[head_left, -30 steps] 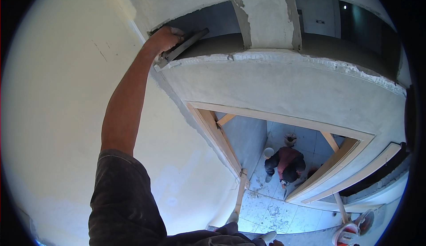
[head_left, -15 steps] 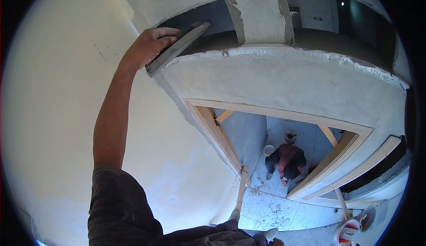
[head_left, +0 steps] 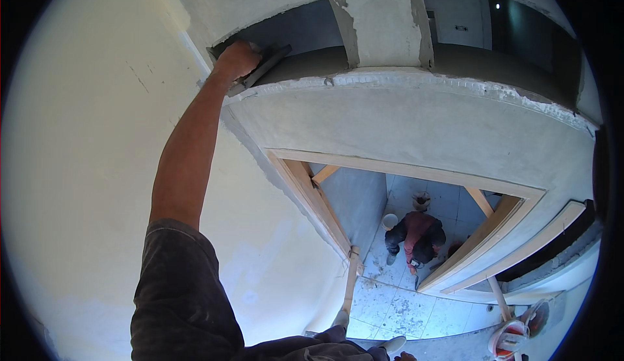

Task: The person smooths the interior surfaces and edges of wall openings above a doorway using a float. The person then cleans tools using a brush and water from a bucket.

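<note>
The left hand (head_left: 237, 60) was clenched around the handle of a flat grey plastering trowel (head_left: 265, 67). Its long blade ran rightward and slightly upward from the grip, lying against the grey plastered ledge (head_left: 364, 78) above the wooden door frame (head_left: 403, 169). The right hand was out of view.

The hand (head_left: 236, 59) hides the trowel (head_left: 266, 66) handle; the bucket (head_left: 509, 338) is cut by the rim

Rough grey plaster ledge (head_left: 416, 94); bare wood doorframe (head_left: 312, 198).

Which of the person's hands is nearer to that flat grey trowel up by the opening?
Left. The left hand grips the trowel against the plaster edge; the right hand is out of view.
</note>
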Demonstrator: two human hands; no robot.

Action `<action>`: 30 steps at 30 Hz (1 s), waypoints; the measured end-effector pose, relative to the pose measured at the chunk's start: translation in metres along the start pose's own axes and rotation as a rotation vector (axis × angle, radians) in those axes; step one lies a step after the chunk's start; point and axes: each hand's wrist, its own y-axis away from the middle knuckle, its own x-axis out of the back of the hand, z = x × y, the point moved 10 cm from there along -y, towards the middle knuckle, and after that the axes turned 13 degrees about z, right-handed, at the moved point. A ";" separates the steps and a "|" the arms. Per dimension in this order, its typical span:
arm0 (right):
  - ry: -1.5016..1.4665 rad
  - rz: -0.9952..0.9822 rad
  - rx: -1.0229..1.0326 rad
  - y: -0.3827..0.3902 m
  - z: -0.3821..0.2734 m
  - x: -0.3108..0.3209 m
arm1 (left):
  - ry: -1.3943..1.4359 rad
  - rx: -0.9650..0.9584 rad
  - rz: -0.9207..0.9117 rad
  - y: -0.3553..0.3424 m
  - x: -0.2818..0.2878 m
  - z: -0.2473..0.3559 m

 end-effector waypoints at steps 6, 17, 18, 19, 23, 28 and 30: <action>0.081 0.004 0.027 -0.009 -0.017 0.015 | 0.382 0.040 -0.131 0.017 0.011 0.053; -0.007 0.097 0.088 -0.002 0.012 -0.008 | 0.669 0.022 -0.286 0.066 0.046 0.096; 0.006 0.046 0.021 -0.001 0.014 -0.012 | 0.717 -0.007 -0.274 0.074 0.057 0.097; 0.010 -0.009 -0.035 -0.003 0.012 -0.017 | 0.752 -0.031 -0.255 0.084 0.072 0.093; 0.062 -0.142 -0.115 -0.006 0.002 -0.020 | 0.837 0.054 -0.190 0.106 0.093 0.061; 0.024 0.005 0.076 -0.006 0.000 -0.003 | 0.463 0.121 -0.067 0.073 0.073 0.025; -0.077 0.082 0.095 -0.006 -0.002 0.008 | 0.357 0.090 -0.024 0.059 0.065 0.024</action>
